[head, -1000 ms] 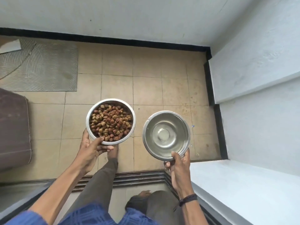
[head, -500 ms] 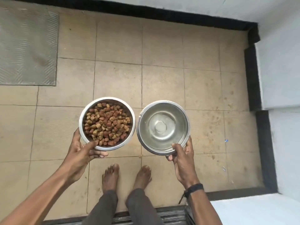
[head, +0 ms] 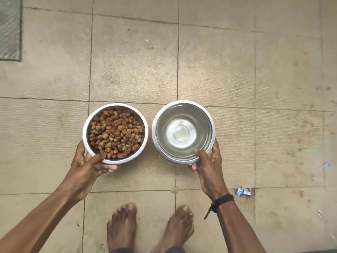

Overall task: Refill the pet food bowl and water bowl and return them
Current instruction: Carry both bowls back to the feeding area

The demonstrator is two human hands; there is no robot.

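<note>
My left hand grips the near rim of a steel food bowl filled with brown kibble. Beside it, my right hand holds the near rim of a steel water bowl with clear water inside. Both bowls are held level, side by side and close above the tiled floor; whether they touch it I cannot tell. A small gap separates the two bowls. A black strap circles my right wrist.
My two bare feet stand on the beige tiles just behind the bowls. A grey mat lies at the far left. Small scraps of paper litter lie on the tiles to the right.
The view has come much closer to the floor and the walls have left the frame. Both bowls have come down toward the tiles, still side by side in my hands.
</note>
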